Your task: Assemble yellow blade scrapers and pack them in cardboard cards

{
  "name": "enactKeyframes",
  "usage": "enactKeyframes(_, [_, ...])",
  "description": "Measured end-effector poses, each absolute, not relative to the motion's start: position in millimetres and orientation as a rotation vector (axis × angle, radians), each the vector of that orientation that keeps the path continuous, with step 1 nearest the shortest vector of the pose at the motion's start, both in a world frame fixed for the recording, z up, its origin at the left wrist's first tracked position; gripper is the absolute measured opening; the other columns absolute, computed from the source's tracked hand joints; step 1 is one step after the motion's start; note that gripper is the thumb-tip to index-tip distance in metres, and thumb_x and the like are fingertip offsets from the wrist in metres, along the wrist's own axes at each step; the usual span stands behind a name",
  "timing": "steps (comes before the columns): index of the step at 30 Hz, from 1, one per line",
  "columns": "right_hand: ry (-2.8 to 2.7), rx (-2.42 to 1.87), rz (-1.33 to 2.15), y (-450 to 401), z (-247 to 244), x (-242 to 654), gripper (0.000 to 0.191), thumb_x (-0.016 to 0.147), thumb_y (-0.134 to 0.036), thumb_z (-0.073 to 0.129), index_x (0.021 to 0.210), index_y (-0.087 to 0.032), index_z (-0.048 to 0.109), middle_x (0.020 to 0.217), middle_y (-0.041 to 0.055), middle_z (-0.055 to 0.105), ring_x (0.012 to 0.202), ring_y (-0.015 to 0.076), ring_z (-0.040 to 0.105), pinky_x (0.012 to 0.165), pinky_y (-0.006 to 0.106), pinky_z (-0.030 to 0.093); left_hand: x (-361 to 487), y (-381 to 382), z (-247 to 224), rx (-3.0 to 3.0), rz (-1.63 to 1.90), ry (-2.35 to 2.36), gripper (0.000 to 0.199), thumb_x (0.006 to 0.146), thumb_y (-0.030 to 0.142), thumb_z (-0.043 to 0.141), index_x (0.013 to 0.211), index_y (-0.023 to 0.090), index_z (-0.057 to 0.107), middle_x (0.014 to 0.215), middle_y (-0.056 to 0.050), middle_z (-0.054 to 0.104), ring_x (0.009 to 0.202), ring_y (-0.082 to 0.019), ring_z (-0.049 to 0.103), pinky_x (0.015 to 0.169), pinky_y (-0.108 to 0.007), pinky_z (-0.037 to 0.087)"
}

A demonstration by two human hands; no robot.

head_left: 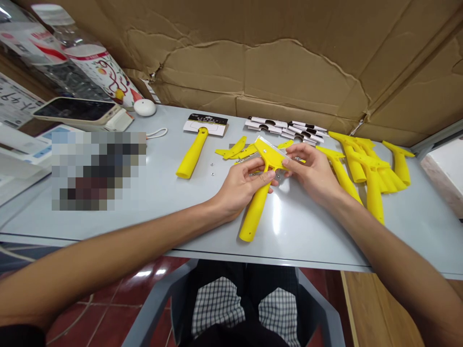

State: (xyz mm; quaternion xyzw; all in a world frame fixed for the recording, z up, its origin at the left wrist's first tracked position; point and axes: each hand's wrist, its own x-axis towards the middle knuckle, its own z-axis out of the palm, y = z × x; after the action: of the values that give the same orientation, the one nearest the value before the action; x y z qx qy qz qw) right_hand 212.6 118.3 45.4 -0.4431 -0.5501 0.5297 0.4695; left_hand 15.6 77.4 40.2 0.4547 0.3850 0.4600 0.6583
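My left hand (237,189) is closed around the neck of a yellow scraper (255,212), whose round handle slants down toward the table's front edge. My right hand (315,172) pinches the right end of its wide head with thumb and fingers. A clear or shiny strip runs along the head's far edge, and a small screw or nut shows at its left end. Behind the hands lie flat yellow plates (235,148), partly hidden. Small metal nuts (212,164) lie left of them. Beyond my right hand are several yellow scraper handles (375,193), piled together.
A yellow handle (191,155) with a black-and-white card (217,127) lies to the left. Folded cards (267,126) lie at the back by the cardboard wall (253,67). Bottles (97,67), a phone (74,110) and a white oval object (145,107) stand far left. A blurred patch hides part of the table.
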Motion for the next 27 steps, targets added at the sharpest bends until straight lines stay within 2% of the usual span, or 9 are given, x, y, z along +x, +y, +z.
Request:
enactKeyframes(5, [-1.238,-1.089,1.392,115.8,47.7,209.0,0.042,0.066,-0.032,0.096,0.097,-0.023,0.070,0.097,-0.0006,0.068,0.079,0.0143,0.066,0.067,0.029,0.059,14.8,77.8,38.6,1.040,1.043,0.865,0.040,0.088,0.034,0.085,0.122,0.016,0.076,0.131,-0.013,0.074,0.083,-0.014,0.073,0.069,-0.026,0.060])
enactKeyframes(8, [-1.150,-1.049,1.440,116.6,49.5,209.1,0.030,0.073,-0.033,0.091,0.092,-0.023,0.070,0.093,0.0003,0.071,0.082,0.0162,0.069,0.067,0.030,0.059,13.0,79.9,40.5,1.051,1.033,0.838,0.039,0.088,0.036,0.086,0.120,0.016,0.077,0.129,-0.013,0.075,0.082,-0.014,0.073,0.070,-0.026,0.060])
enactKeyframes(11, [-1.127,-1.040,1.520,118.7,52.5,213.6,0.022,0.079,-0.031,0.085,0.095,-0.023,0.072,0.094,0.0021,0.075,0.083,0.0182,0.073,0.068,0.031,0.060,9.7,84.3,44.8,1.079,0.993,0.830,0.036,0.090,0.036,0.085,0.119,0.015,0.078,0.124,-0.014,0.078,0.083,-0.015,0.074,0.070,-0.026,0.061])
enactKeyframes(16, [-1.249,-1.054,1.608,122.2,52.9,223.4,0.029,0.078,-0.024,0.087,0.104,-0.021,0.074,0.085,0.0031,0.079,0.075,0.0182,0.076,0.070,0.032,0.061,5.9,91.4,50.1,1.136,0.965,0.973,0.038,0.093,0.033,0.082,0.124,0.014,0.076,0.117,-0.015,0.078,0.085,-0.019,0.076,0.069,-0.029,0.062])
enactKeyframes(18, [-1.246,-1.059,1.602,122.6,50.9,224.1,0.033,0.076,-0.023,0.089,0.106,-0.019,0.074,0.083,0.0042,0.080,0.075,0.0185,0.077,0.072,0.032,0.063,5.7,91.5,51.5,1.131,0.956,1.053,0.051,0.089,0.028,0.085,0.136,0.015,0.069,0.122,-0.017,0.076,0.079,-0.019,0.076,0.067,-0.032,0.063])
enactKeyframes(22, [-1.219,-1.034,1.590,122.1,47.6,222.0,0.033,0.078,-0.025,0.092,0.107,-0.020,0.077,0.091,0.0059,0.082,0.083,0.0208,0.080,0.081,0.037,0.067,6.8,87.0,53.4,1.179,0.958,1.165,0.098,0.078,0.014,0.089,0.163,0.026,0.040,0.141,-0.022,0.066,0.065,-0.016,0.073,0.058,-0.035,0.062])
enactKeyframes(24, [-1.213,-1.021,1.570,122.2,46.8,221.5,0.031,0.078,-0.027,0.093,0.106,-0.021,0.079,0.099,0.0065,0.082,0.085,0.0212,0.081,0.085,0.039,0.068,7.5,84.6,52.7,1.223,0.981,1.179,0.107,0.076,0.013,0.089,0.166,0.029,0.033,0.141,-0.022,0.066,0.064,-0.015,0.072,0.057,-0.034,0.062])
enactKeyframes(27, [-1.215,-1.019,1.570,123.1,45.8,222.3,0.030,0.079,-0.028,0.094,0.104,-0.022,0.081,0.109,0.0069,0.082,0.086,0.0203,0.081,0.088,0.041,0.070,8.3,82.9,49.3,1.276,1.024,1.195,0.107,0.079,0.015,0.087,0.168,0.030,0.030,0.134,-0.019,0.069,0.062,-0.015,0.071,0.058,-0.034,0.062])
